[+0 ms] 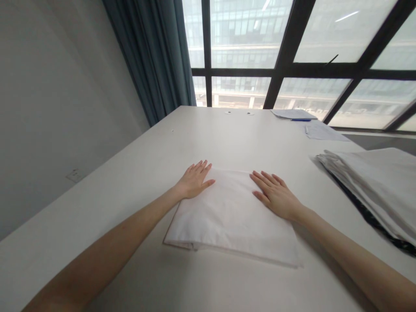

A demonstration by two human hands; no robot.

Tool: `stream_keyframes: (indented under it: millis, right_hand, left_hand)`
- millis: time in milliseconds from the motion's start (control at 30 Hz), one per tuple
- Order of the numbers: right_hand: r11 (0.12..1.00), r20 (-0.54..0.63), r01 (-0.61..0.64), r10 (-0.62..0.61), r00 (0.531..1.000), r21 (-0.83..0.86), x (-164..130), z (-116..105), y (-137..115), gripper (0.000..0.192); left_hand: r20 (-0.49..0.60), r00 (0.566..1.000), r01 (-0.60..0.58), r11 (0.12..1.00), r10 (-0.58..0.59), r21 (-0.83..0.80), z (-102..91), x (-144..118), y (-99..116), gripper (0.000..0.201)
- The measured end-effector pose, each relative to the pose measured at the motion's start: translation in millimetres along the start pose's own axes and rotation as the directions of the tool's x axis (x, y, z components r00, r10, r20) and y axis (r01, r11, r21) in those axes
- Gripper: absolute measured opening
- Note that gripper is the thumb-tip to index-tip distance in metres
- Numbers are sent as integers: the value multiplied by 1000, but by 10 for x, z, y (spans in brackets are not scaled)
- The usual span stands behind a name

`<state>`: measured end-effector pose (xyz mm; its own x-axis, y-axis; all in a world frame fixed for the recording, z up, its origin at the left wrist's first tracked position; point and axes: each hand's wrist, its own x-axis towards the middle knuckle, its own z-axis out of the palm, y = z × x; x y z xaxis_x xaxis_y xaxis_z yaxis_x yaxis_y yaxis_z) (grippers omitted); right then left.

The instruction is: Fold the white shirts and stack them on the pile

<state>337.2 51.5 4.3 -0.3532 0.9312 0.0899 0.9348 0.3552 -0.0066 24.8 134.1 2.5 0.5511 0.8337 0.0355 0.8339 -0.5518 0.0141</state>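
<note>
A folded white cloth (237,221) lies flat on the white table (130,186) in front of me. Its near edge shows a few layers, with a small fold sticking out toward the left. My left hand (195,180) rests on the cloth's far left corner, palm down, fingers stretched out. On the far right corner lies my right hand (273,193), also flat with its fingers extended. Neither hand grips the cloth. What kind of cloth item it is cannot be told from its folded shape.
At the right is a stack of folded white cloth (383,186) with a black layer beneath. Papers (292,114) and a blue pen (301,120) lie at the far right of the table. A blue curtain (156,56) and windows stand behind; a wall runs along the left.
</note>
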Motion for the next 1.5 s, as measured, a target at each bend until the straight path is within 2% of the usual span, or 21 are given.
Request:
stream_keyframes:
  millis: [133,233,400,500,833,1067,1233,1333,1400,1500]
  right_hand:
    - [999,46,-30,31,998,-20,46,-36,-68,58]
    - [998,52,-53,55,997,-35,173,-51,-219,55]
    - [987,46,113,-119,992,116,513,-19,-503,55]
    - [978,43,152,-160,986,144,633,-1,-542,54]
    - [978,83,172,-183,980,119,484,-53,-229,63]
    - [998,104,5,-12,994,65,260,5,167,65]
    - [993,65,-72,66,996,91,86,85,357,63]
    - [992,26,-83,81,996,91,64,120,349,62]
    - [992,15,-83,82,997,91,67,129,327,61]
    - [992,-4,-87,88,996,89,72,130,307,59]
  left_hand:
    - [7,1000,12,1000,-11,-17,-5,-3,16,72]
    - [4,1000,7,1000,-7,-25,4,2,25,71]
    - [-32,999,4,1000,-5,-30,26,11,18,70]
    - [-49,999,-2,999,0,-32,31,9,15,70]
    - [-18,1000,21,999,-22,-27,26,-5,1,72]
    - [-13,1000,20,1000,-20,-22,43,-67,-52,74]
    - [-90,994,67,998,-66,12,28,-86,-53,71]
    - [-158,982,114,990,-100,81,-11,-185,76,65]
    - [-181,980,104,988,-83,111,-42,-330,271,59]
    - [-117,992,-27,997,36,73,-67,-611,667,58]
